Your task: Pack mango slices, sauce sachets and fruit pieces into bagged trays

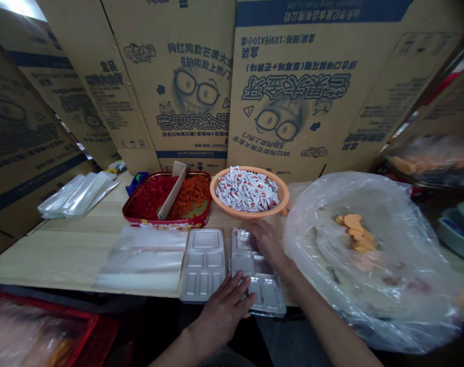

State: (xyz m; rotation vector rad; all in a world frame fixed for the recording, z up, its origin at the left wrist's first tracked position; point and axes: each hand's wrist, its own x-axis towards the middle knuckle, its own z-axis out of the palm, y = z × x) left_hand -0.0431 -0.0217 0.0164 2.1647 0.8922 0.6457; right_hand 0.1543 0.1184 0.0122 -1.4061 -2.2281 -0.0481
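Two clear plastic trays with several compartments lie side by side at the table's front. My left hand (228, 305) has its fingers spread over the gap between the left tray (206, 259) and the right tray (242, 263), with fingertips on the lower left of the right one. At the right tray's upper right edge, my right hand (269, 243) has its fingers bent together on the rim; the fingertips are partly hidden. The right tray sits slightly askew, its near end past the table edge. Beyond the hands stands an orange basket (214, 200) of small white printed sachets (247, 189).
A red-rimmed tin (166, 223) holds red and orange pieces, split by a cardboard strip (172, 191). Flat clear bags (143, 255) lie left, more bags (77, 196) behind. Right is a large plastic bag (311, 224) with orange pieces (356, 232). Cardboard boxes (193, 25) wall the back.
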